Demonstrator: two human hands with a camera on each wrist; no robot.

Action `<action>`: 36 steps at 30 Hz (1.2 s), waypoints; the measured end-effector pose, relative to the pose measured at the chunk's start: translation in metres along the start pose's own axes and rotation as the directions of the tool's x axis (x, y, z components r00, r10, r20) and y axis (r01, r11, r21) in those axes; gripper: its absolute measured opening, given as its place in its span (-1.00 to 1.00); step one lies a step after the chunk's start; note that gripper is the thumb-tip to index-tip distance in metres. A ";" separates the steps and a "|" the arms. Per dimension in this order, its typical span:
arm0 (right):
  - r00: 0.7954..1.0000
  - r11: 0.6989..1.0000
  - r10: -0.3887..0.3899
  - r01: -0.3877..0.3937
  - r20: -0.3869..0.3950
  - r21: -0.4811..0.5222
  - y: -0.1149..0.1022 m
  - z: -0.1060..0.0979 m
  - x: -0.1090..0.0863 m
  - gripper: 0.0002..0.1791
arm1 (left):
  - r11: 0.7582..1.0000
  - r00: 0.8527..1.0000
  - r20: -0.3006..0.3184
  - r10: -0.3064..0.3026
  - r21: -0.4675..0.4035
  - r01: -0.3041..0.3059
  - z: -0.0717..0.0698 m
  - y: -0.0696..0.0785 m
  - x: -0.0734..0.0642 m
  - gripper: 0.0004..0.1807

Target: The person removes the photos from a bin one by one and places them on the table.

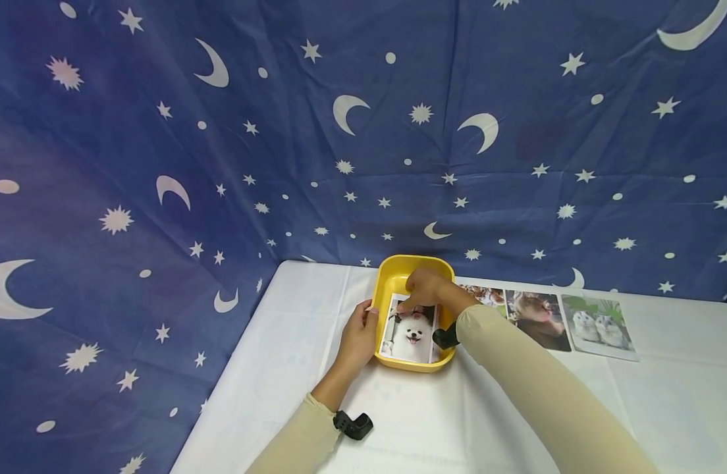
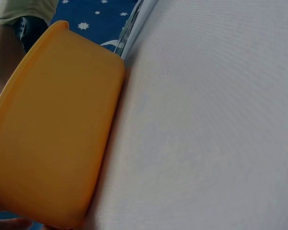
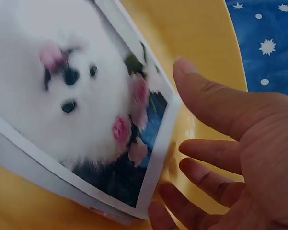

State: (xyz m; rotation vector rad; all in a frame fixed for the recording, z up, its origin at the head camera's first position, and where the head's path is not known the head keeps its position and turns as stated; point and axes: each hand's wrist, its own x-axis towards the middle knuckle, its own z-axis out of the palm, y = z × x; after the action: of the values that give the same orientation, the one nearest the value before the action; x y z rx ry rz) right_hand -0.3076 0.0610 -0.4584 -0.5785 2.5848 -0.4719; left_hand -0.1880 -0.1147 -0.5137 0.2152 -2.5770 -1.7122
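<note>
A yellow tray (image 1: 393, 276) stands on the white table near the curtain. In it lies a photo card of a white fluffy dog (image 1: 413, 337), with at least one more card edge beneath it in the right wrist view. My left hand (image 1: 359, 332) holds the tray's left side, thumb at the rim; the tray's outer wall (image 2: 57, 124) fills much of the left wrist view. Inside the tray, my right hand (image 1: 425, 288) is at the far end of the dog card. The right wrist view shows its thumb and fingers (image 3: 211, 103) spread beside the card's edge, gripping nothing.
Right of the tray, photo cards lie in a row: a partly hidden one (image 1: 484, 297), a brown animal picture (image 1: 538, 320) and one of two small rodents (image 1: 598, 324). A blue curtain (image 1: 399, 164) with moons and stars closes off the back and left.
</note>
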 end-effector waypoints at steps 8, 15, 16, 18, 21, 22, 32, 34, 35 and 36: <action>0.999 1.000 -0.020 0.020 -0.049 -0.010 -0.004 0.001 -0.013 -0.53 | 1.000 1.000 0.000 0.002 -0.007 -0.002 0.000 0.000 -0.001 -0.54; 0.983 0.984 -0.171 0.173 -0.073 0.031 -0.008 -0.002 -0.032 -0.66 | 1.000 1.000 0.001 -0.011 -0.017 0.012 0.002 -0.002 0.000 -0.56; 0.980 0.981 -0.184 0.188 -0.075 0.040 -0.008 -0.002 -0.035 -0.64 | 1.000 1.000 0.003 -0.012 -0.019 0.012 0.002 -0.002 0.000 -0.56; 0.976 0.977 -0.202 0.206 -0.086 0.047 -0.008 -0.001 -0.040 -0.57 | 1.000 1.000 0.003 -0.007 -0.022 0.007 0.002 -0.002 0.001 -0.55; 0.968 0.973 -0.211 0.221 -0.133 0.062 -0.007 0.000 -0.046 -0.47 | 1.000 1.000 0.004 -0.001 -0.021 0.001 0.002 -0.002 0.002 -0.55; 0.965 0.972 -0.208 0.222 -0.160 0.074 -0.006 0.001 -0.049 -0.46 | 1.000 1.000 0.003 0.000 -0.020 0.000 0.002 -0.002 0.002 -0.54; 0.914 0.942 -0.221 0.290 -0.340 0.166 0.003 0.017 -0.068 -0.61 | 1.000 1.000 -0.009 -0.025 -0.012 0.025 0.002 -0.001 0.002 -0.53; 0.922 0.942 -0.227 0.289 -0.314 0.168 0.003 0.022 -0.072 -0.50 | 1.000 1.000 -0.004 -0.028 -0.010 0.028 0.002 -0.001 0.001 -0.53; 0.925 0.943 -0.234 0.291 -0.300 0.162 0.003 0.024 -0.073 -0.43 | 0.999 1.000 0.001 -0.030 -0.014 0.030 0.002 -0.001 0.002 -0.53; 0.924 0.943 -0.247 0.299 -0.293 0.146 0.002 0.026 -0.074 -0.37 | 0.999 1.000 0.004 -0.031 -0.014 0.031 0.002 -0.001 0.002 -0.53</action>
State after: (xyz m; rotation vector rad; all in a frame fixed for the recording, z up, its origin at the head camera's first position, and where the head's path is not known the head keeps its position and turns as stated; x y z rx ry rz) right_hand -0.2348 0.0917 -0.4557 -0.8670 2.6798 -0.9394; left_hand -0.1898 -0.1136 -0.5151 0.2530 -2.5765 -1.7422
